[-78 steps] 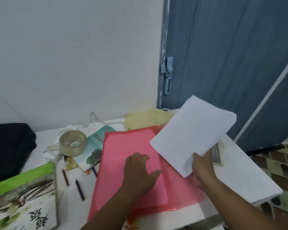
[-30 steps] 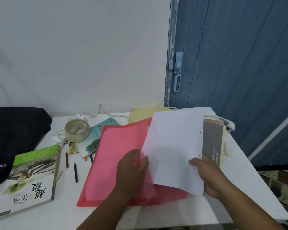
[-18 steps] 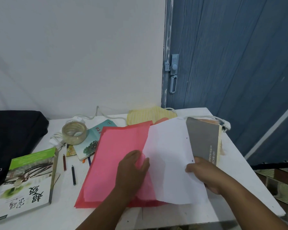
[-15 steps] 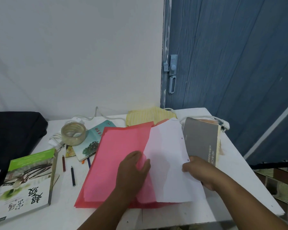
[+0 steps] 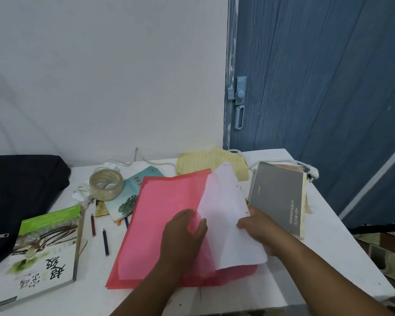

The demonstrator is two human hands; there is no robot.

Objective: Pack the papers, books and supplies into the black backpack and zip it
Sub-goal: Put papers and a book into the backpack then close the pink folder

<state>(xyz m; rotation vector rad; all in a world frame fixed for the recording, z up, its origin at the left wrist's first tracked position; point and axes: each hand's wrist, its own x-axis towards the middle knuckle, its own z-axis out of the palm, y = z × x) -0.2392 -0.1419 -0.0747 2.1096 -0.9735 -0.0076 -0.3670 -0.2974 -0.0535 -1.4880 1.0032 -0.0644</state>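
A red plastic folder (image 5: 162, 215) lies in the middle of the white table (image 5: 328, 258). My left hand (image 5: 181, 236) pinches its top flap at the open right edge. My right hand (image 5: 258, 226) grips a stack of white papers (image 5: 228, 215) by its right edge, the left part lying inside the folder. The black backpack (image 5: 21, 192) sits at the table's left end. A green-covered book (image 5: 43, 252), a teal book (image 5: 132, 192) and a grey book (image 5: 281, 197) lie around the folder. Two pencils (image 5: 99, 233) lie left of it.
A roll of clear tape (image 5: 105, 184) stands behind the teal book, on white cables (image 5: 123, 163). A yellow cloth (image 5: 210, 165) lies at the back. A blue door (image 5: 317, 87) stands behind the table's right end. The table's front edge runs just below my arms.
My right hand has swung the white papers down from above the table and slid them leftward into the red folder, while my left hand moved from lying on the folder to lifting its flap.
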